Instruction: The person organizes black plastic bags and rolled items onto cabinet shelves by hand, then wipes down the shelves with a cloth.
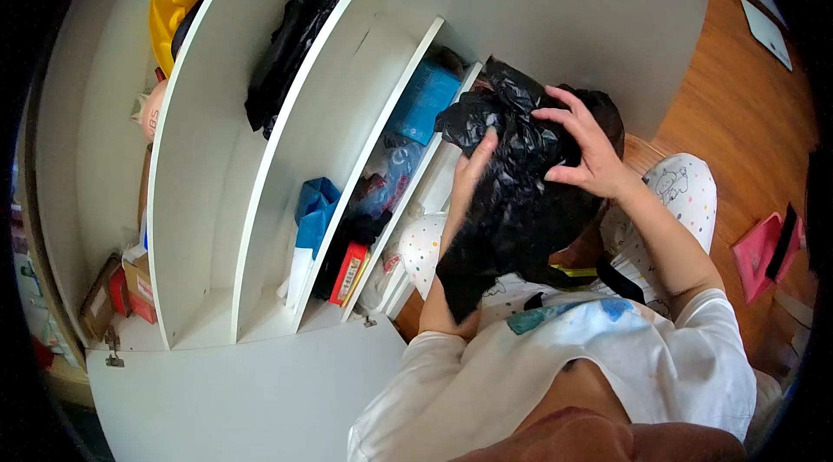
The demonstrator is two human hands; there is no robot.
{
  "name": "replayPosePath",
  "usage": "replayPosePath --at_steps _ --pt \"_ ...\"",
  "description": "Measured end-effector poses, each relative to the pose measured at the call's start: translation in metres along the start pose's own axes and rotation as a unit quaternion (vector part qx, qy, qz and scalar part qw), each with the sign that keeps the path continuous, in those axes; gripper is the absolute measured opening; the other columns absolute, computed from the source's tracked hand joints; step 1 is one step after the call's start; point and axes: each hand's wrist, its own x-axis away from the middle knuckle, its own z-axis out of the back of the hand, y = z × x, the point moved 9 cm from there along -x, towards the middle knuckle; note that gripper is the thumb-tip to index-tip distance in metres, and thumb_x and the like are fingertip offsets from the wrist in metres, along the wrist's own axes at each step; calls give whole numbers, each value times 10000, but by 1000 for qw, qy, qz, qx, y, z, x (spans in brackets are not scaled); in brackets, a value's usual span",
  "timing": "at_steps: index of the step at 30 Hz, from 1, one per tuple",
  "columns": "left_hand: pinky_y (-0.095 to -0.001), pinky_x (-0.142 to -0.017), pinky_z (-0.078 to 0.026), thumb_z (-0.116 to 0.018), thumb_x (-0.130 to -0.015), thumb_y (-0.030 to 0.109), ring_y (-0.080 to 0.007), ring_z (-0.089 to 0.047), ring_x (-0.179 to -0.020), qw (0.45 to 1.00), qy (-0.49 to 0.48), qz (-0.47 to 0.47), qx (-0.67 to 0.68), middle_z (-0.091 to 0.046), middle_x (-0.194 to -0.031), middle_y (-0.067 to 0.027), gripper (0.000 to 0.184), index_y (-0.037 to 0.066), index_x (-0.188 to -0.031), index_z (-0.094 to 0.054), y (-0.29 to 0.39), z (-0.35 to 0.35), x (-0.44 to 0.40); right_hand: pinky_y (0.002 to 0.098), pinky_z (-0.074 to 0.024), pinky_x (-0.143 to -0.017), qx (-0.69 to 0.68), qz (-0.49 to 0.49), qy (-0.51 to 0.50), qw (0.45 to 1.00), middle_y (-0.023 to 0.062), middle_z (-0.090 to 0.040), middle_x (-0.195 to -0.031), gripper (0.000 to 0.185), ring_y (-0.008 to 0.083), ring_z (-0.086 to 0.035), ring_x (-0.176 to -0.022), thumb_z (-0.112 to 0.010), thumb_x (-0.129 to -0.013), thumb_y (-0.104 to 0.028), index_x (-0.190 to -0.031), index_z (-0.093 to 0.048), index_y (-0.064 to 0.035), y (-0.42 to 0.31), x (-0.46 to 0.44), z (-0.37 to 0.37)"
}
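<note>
A large crumpled black plastic bag [529, 193] lies over my lap and between my two hands. My left hand [475, 169] is at the bag's left side, its thumb pressed on the plastic and the other fingers hidden behind or under it. On the bag's upper right side is my right hand [583, 143], with its fingers spread and curved over the plastic. Part of the bag hangs down over my left forearm.
Left of me is an open white cabinet [304, 106] with shelves. They hold another black bag [299, 41], a blue package [425, 102], a blue bag [317, 206] and a red box [349, 273]. A pink item [759, 254] lies on the wooden floor at right.
</note>
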Motion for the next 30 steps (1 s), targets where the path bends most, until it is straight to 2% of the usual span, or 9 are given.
replayPosePath --at_steps 3,6,8,11,15,18,22,25,30 --pt "-272 -785 -474 -574 -850 195 -166 -583 -904 961 -78 -209 -162 -578 -1052 -95 371 -13 -1145 -489 21 -16 15 429 -227 -1030 2 -11 8 1000 179 -291 -1351 914 341 -271 -1267 -738 -588 -509 -1294 -358 -70 6 3 -9" --pt "-293 -826 -453 -618 -808 161 -167 -563 -947 995 -67 -67 33 -566 -1083 -91 412 -6 -1160 -484 7 -25 23 365 -222 -1048 -94 -56 29 994 170 -277 -1374 1085 295 -275 -1275 -821 -513 -307 -1360 -201 -31 23 3 -7" --pt "-314 -876 -417 -665 -754 137 -179 -539 -994 986 -133 -98 15 -558 -1099 -84 479 -3 -1171 -476 7 -34 26 346 -242 -1039 -285 -116 13 951 144 -332 -1352 997 267 -317 -1246 -808 -557 -268 -1345 -249 -22 41 9 -21" --pt "-316 -914 -380 -689 -710 84 -177 -520 -1021 978 -175 -104 -38 -554 -1111 -81 532 -1 -1185 -463 -5 -37 21 330 -279 -1016 -248 -247 -110 930 127 -400 -1304 883 237 -367 -1199 -789 -608 -242 -1313 -315 -1 59 26 -41" --pt "-319 -975 -314 -704 -663 40 -199 -454 -1114 935 -203 -174 -232 -483 -1211 -100 674 -7 -1258 -391 -2 -32 18 312 -345 -952 -338 -326 -6 883 106 -468 -1232 655 193 -437 -1107 -704 -698 -171 -1253 -401 3 82 33 -43" --pt "-325 -1025 -240 -712 -605 27 -234 -352 -1219 924 -219 -200 -240 -362 -1326 -136 875 -20 -1344 -245 -9 -31 17 275 -418 -792 -379 -311 61 869 46 -602 -939 361 140 -533 -845 -668 -688 -100 -1019 -555 -11 89 29 -31" --pt "-332 -1039 -217 -791 -468 76 -262 -309 -1253 981 -173 -66 -61 -242 -1391 -142 1188 -1 -1385 -39 -26 -26 15 270 -431 -751 -386 -313 105 861 34 -612 -872 272 125 -545 -795 -657 -695 -105 -938 -574 -19 95 28 -26" --pt "-354 -1035 -232 -840 -415 109 -291 -299 -1246 937 -284 -198 -34 -245 -1368 -162 1324 54 -1387 56 -9 -58 54 280 -436 -751 -390 -365 135 834 44 -612 -860 251 138 -555 -799 -653 -697 -115 -916 -578 -16 99 33 -25" --pt "-368 -993 -296 -788 -586 94 -278 -362 -1182 895 -41 -329 -300 -297 -1300 -193 1147 38 -1373 45 -2 -53 44 288 -442 -749 -195 -341 122 911 47 -615 -834 235 144 -565 -781 -639 -709 -134 -903 -585 -12 91 36 -25"
